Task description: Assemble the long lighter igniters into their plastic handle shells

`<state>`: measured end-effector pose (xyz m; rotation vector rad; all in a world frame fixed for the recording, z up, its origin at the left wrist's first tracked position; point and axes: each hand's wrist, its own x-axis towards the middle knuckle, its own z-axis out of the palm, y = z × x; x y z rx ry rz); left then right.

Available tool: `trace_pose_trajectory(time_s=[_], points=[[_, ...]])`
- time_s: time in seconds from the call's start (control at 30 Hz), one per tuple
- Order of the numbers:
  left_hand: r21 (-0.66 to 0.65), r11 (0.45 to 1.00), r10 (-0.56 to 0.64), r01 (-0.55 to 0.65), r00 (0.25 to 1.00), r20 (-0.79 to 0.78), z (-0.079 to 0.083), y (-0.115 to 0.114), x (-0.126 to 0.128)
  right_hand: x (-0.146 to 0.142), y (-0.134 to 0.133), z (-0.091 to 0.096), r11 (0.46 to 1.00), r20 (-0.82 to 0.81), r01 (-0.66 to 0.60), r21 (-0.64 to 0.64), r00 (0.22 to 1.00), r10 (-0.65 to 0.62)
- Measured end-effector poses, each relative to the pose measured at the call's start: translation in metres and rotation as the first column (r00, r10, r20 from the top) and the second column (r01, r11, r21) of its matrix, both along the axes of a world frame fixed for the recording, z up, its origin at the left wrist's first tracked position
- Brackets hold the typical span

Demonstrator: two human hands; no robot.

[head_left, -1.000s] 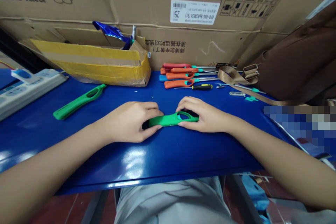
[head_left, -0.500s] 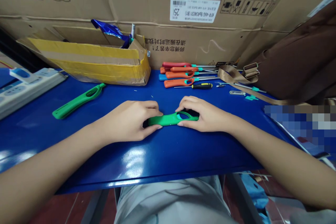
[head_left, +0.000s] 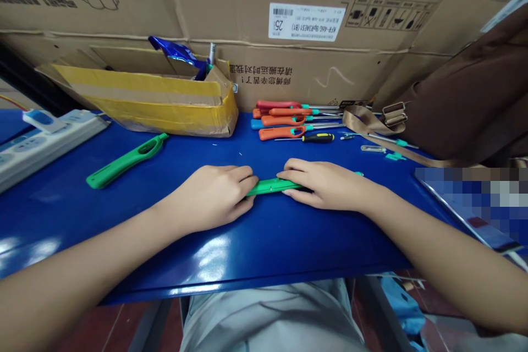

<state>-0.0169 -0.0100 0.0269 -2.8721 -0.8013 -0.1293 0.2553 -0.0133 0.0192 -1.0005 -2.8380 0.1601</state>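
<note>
Low over the blue table, a green lighter handle [head_left: 272,186] lies crosswise between both hands, its narrow edge turned up toward me. Its left end is gripped by my left hand [head_left: 223,192], thumb on the near side and fingers over the far side. My right hand [head_left: 324,184] pinches it nearer the other end, and the palm hides that part. A small teal tip shows just past the right hand. To the left, apart from both hands, rests another green handle piece [head_left: 119,169] with an oval trigger opening.
Several assembled lighters [head_left: 284,120] in red, orange and blue lie at the back beside a screwdriver [head_left: 317,138]. A yellow-taped carton [head_left: 165,102] stands back left, near a power strip [head_left: 53,135]. Small clear and teal parts [head_left: 394,155] and a brown strap [head_left: 363,118] lie right.
The green handle has rolled from its broad side onto its edge, so its trigger opening no longer shows. My right hand now covers more of its right end.
</note>
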Motion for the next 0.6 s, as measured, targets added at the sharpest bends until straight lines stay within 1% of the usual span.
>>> trace_pose_trajectory(time_s=[0.13, 0.23, 0.37, 0.53, 0.6], points=[[0.005, 1.0, -0.012, 0.012, 0.999, 0.031, -0.002, 0.002, -0.001, 0.001, 0.0, -0.002, 1.0, -0.009, 0.001, 0.02, 1.0, -0.001], [-0.006, 1.0, -0.02, 0.02, 0.999, 0.046, -0.001, 0.003, -0.001, 0.001, 0.0, -0.001, 1.0, -0.017, -0.002, -0.015, 1.0, 0.002], [0.016, 0.998, -0.062, 0.061, 0.995, 0.076, -0.001, 0.003, 0.0, 0.0, 0.0, 0.0, 0.997, -0.036, -0.027, -0.067, 0.999, 0.025], [0.044, 0.997, -0.071, 0.066, 0.991, 0.111, -0.005, 0.009, -0.001, 0.002, 0.003, -0.001, 0.993, -0.14, -0.025, -0.112, 0.99, 0.009], [0.059, 0.997, -0.064, 0.057, 0.991, 0.117, -0.004, 0.012, -0.004, 0.005, 0.005, 0.001, 0.994, -0.16, 0.0, -0.109, 0.987, -0.018]])
